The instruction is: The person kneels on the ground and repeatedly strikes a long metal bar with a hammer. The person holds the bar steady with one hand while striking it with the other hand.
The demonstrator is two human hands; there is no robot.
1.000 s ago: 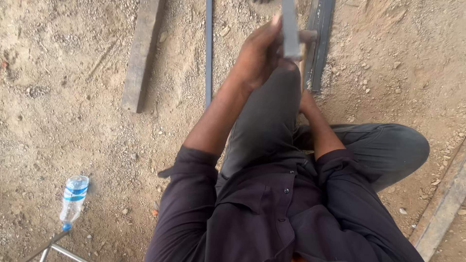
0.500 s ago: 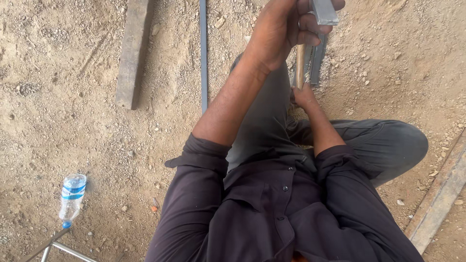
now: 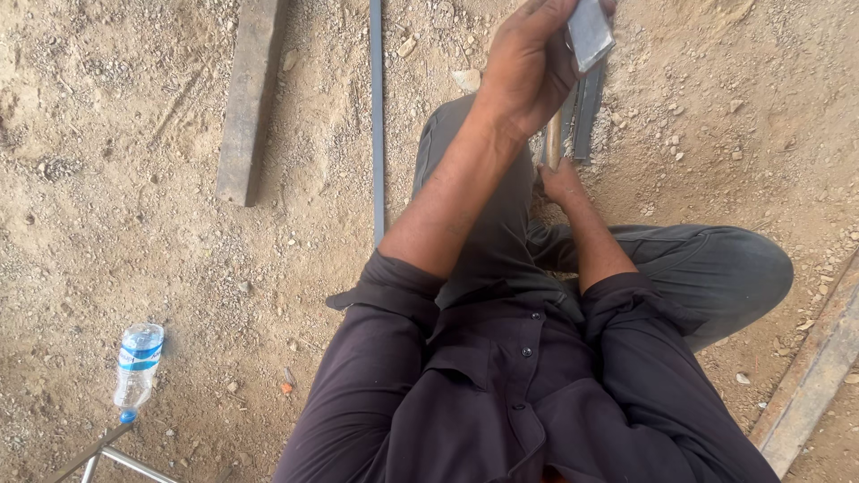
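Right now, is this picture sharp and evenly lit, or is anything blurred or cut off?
Head view: soft, even daylight with faint shadows; ground and plastic bottle sharp; raised left hand slightly soft, its grey metal piece cropped by the top edge; right hand mostly hidden behind the forearm.

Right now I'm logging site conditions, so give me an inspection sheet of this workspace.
Surface: bare ground of sand and small stones.
Job's things: grey metal bar in the left hand; wooden handle in the right hand; metal section on the ground under them.
Clutter: plastic bottle, plank, thin steel strip, beam, metal frame.
Grippers: both hands closed on their things.
Cables: nothing seen.
Surroundings: only the person's dark shirt and trousers.
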